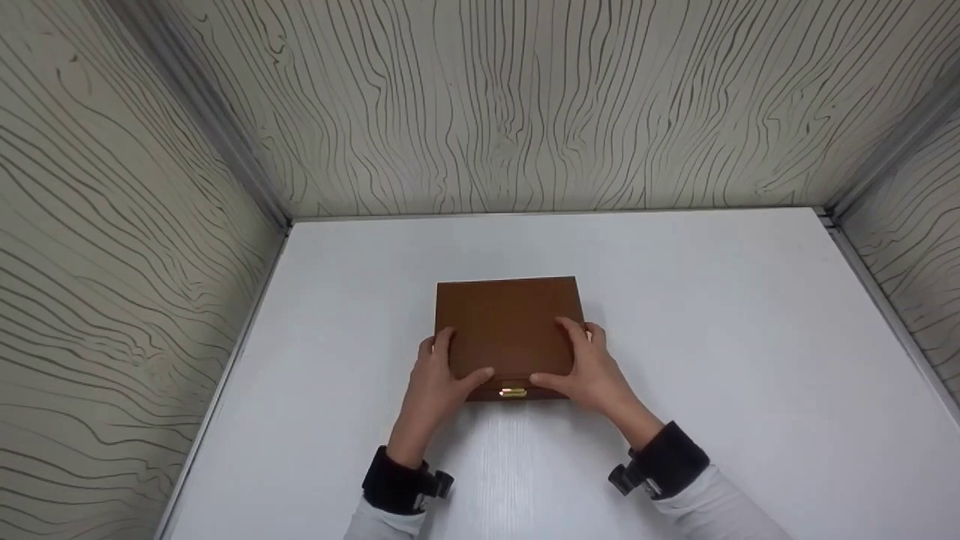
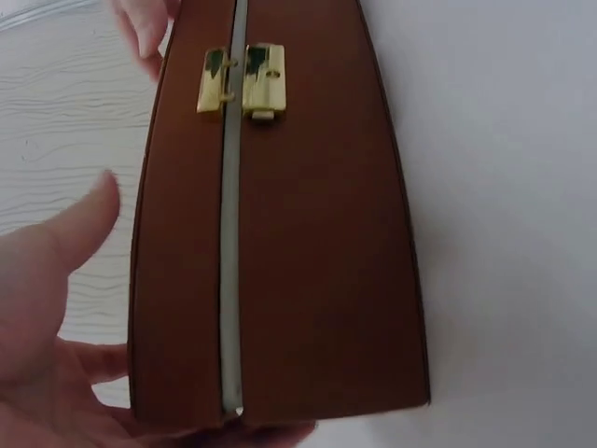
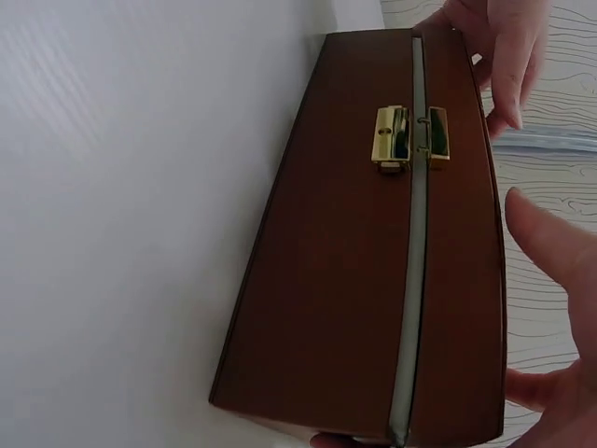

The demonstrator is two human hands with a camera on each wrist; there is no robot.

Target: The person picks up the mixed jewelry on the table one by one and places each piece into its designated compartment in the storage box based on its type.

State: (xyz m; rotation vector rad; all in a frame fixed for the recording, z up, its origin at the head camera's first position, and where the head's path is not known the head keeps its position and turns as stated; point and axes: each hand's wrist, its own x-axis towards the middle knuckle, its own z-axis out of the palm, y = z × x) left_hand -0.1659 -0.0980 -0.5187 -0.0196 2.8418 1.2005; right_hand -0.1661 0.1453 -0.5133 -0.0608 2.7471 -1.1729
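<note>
A brown box (image 1: 510,322) with a gold clasp (image 1: 514,392) sits on the white table, its lid down. In the left wrist view a pale strip (image 2: 229,280) runs along the seam between lid and body. The clasp's two halves lie on either side of that seam. My left hand (image 1: 439,379) holds the box's left side, its thumb over the lid's front edge. On the opposite side my right hand (image 1: 592,371) holds the box in the same way. Some fingers of both hands are hidden behind the box's sides in the wrist views.
The white table (image 1: 712,322) extends around the box. Wood-grain patterned panels (image 1: 480,105) stand behind it and at both sides, joined by grey metal edging (image 1: 225,150). Black straps with small cameras are on both wrists.
</note>
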